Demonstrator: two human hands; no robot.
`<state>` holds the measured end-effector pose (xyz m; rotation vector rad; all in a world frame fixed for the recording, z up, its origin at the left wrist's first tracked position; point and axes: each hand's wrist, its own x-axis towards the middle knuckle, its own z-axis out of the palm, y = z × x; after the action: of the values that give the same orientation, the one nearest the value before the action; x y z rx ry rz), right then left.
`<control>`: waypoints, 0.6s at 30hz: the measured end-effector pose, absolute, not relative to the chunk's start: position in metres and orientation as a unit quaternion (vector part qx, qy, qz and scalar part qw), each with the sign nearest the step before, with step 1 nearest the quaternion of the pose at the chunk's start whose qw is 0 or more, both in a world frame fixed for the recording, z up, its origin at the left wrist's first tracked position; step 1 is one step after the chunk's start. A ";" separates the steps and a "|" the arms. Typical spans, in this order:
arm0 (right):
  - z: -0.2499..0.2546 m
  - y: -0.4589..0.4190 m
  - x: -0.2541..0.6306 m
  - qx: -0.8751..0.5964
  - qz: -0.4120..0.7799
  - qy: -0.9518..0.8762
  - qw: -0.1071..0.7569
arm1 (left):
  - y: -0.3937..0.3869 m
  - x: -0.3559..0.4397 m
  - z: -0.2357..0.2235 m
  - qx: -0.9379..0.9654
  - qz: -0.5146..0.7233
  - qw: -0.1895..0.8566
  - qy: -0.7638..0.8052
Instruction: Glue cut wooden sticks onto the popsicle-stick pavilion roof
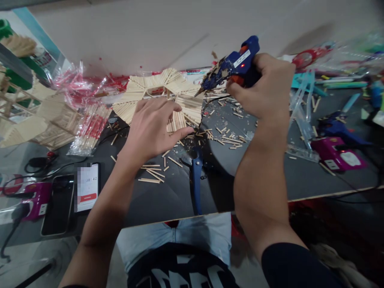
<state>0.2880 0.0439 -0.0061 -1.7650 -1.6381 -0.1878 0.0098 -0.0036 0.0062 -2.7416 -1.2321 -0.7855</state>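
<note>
1. Gripping a blue-and-orange plastic glue gun (223,72), its nozzle crusted with brown residue, the right hand (271,86) has its fingers curled round the handle; the body projects left from the grip, nozzle tip slanting down at the right side of the frame. Contact there cannot be told.

2. Beneath and just beyond the left hand (154,126) lies that frame, a ring-like lattice of pale wooden sticks (172,81). Thumb and index finger are spread apart over its near side; whether the fingertips touch it cannot be told.

3. Counted on the dark grey tabletop (171,202): one blue-handled cutter (197,182), near the edge; two phones, one with a lit screen (87,188), one dark (58,206); two magenta socket blocks, one left (40,198), one right (337,154).

4. At left: one second pale wooden stick structure (33,114) and one clear plastic packet of red-marked sticks (89,128). Loose cut sticks (153,174) are too many to count.
</note>
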 end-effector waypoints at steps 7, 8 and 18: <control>-0.005 0.044 0.287 -0.682 -0.073 -0.639 0.349 | 0.000 0.012 -0.001 -0.895 -0.219 -0.013 -0.388; -0.005 0.045 0.288 -0.682 -0.075 -0.640 0.347 | 0.000 0.012 -0.001 -0.896 -0.217 -0.013 -0.388; -0.010 0.047 0.290 -0.678 -0.078 -0.645 0.344 | -0.001 0.014 -0.002 -0.900 -0.219 0.014 -0.377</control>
<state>0.2904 0.0468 -0.0098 -1.7615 -1.6750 -0.2018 0.0142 -0.0015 -0.0018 -2.8024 -1.1726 -0.6809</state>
